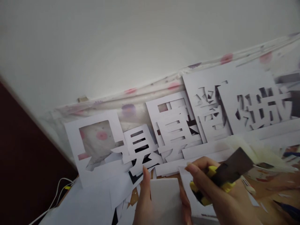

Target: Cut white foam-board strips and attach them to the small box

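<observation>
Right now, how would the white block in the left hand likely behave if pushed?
The white block is probably stiff: its edges run straight in the left hand. Its flat face suggests it would slide rather than roll. Weight is uncertain, with its inside hidden.

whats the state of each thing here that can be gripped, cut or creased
left hand, closed around the white block
white block, held
right hand, closed around the yellow-and-black tool
yellow-and-black tool, held off the table
leftmost paper sheet, cut through, large opening
rightmost paper sheet, cut through, many small openings
spotted sheeting, creased
</observation>
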